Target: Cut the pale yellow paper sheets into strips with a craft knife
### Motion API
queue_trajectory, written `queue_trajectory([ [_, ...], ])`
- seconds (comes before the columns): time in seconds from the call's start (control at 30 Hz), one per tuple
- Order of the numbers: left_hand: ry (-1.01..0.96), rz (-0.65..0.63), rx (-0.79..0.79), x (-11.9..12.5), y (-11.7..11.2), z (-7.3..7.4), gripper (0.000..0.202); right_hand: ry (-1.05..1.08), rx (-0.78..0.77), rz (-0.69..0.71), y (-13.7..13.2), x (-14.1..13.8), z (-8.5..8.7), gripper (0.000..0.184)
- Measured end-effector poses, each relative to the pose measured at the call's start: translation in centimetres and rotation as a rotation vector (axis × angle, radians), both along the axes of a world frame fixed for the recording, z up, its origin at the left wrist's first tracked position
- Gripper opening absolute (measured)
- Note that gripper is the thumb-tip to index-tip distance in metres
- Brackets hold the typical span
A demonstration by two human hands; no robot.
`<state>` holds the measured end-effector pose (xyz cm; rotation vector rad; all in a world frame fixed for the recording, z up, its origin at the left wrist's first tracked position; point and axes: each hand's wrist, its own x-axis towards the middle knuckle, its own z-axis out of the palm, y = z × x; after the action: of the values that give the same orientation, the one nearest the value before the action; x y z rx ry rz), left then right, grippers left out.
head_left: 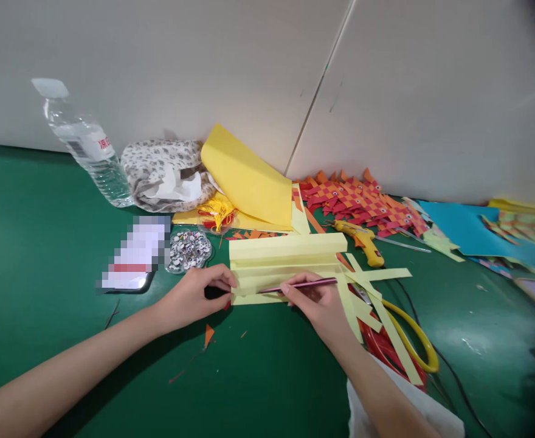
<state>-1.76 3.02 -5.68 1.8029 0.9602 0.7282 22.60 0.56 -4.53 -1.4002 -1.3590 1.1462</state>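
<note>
"What's gripped, and how many?"

"One pen (320,282), clamped between the thumb and fingers of the right hand (320,313). It lies low across one creased pale yellow paper (262,281)."

"And the left hand (194,298)?"

"Thumb and fingers touch that paper's left edge; I can't tell whether they pinch it or only press."

"Where is the paper?"

"On the green table (258,377), between the two hands, its folds running left to right."

"Just right of it?"

"Several pale yellow strips (388,275), crossing too much to count, and one yellow handle loop (433,360) partly under them. One glue gun (361,240) lies behind."

"Left of the paper?"

"One bag of toy eyes (188,249), too many to count, then one phone (135,252), its screen blurred."

"Farther out?"

"One yellow tassel (219,210), one large yellow sheet (249,176), one patterned pouch (162,158), one bottle (85,143). By the wall, one heap of checkered paper fish (356,201), overlapping beyond a sure count."
</note>
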Motion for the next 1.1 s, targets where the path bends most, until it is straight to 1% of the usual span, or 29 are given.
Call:
queue_trajectory([
  [0.13, -0.007, -0.001, -0.004, 0.0, 0.0, -0.1, 0.009, 0.0, 0.024, -0.02, 0.1, 0.4, 0.2, 0.018],
  [0.27, -0.006, -0.004, 0.007, -0.1, -0.1, -0.2, 0.009, 0.029, 0.049, -0.018, -0.2, -0.1, 0.4, 0.017],
  [0.5, -0.012, -0.002, -0.004, 0.1, 0.0, 0.0, 0.012, -0.047, 0.024, 0.111, -0.6, -2.2, 0.5, 0.017],
  [0.6, -0.019, -0.011, -0.012, 0.1, 0.0, 0.0, 0.012, -0.065, 0.032, 0.147, -0.5, -2.6, 0.6, 0.016],
  [0.77, -0.013, -0.005, 0.014, -0.1, 0.0, -0.2, 0.012, -0.063, 0.024, 0.069, -0.3, -1.5, 0.6, 0.015],
  [0.93, -0.008, -0.001, 0.007, -0.1, 0.0, -0.3, 0.01, 0.013, 0.024, -0.018, 0.0, 0.2, 0.2, 0.017],
  [1.0, -0.006, 0.001, 0.004, -0.1, -0.1, -0.3, 0.009, 0.039, 0.03, -0.021, 0.1, 0.2, 0.2, 0.017],
  [1.1, -0.006, 0.0, 0.002, -0.1, -0.1, -0.2, 0.01, 0.058, 0.014, 0.015, -0.1, -0.7, 0.3, 0.017],
])
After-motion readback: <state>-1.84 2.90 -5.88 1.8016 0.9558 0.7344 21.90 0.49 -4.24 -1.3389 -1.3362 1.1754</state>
